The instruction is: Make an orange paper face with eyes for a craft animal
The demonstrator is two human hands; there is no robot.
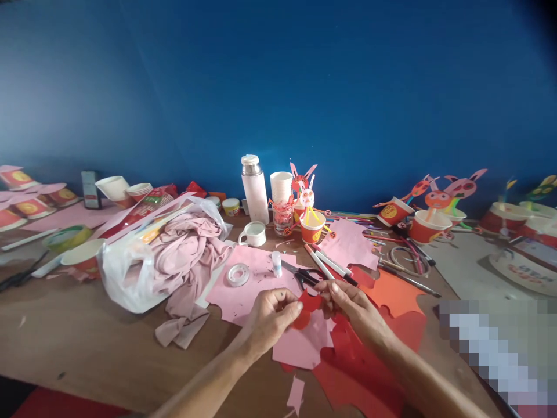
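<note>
My left hand [270, 318] pinches a small red paper cutout [310, 302] between thumb and fingers. From the other side, my right hand [351, 302] has its fingertips closed at the cutout's right edge; exactly what they grip there is partly hidden. An orange-red round paper piece [301, 321] shows just under the cutout. Beneath both hands lie pink paper [300, 350] with a scalloped edge and red paper sheets [361, 371]. Black-handled scissors [300, 275] rest just beyond my fingers, beside several markers [335, 262].
A tape roll [238, 274] and small clear bottle [277, 265] sit on pink paper. Behind stand a white mug [253, 234], a thermos [255, 194] and a decorated paper cup [313, 230]. Left is a plastic bag [126, 284] with pink cloth [187, 244]; right, more decorated cups [429, 226].
</note>
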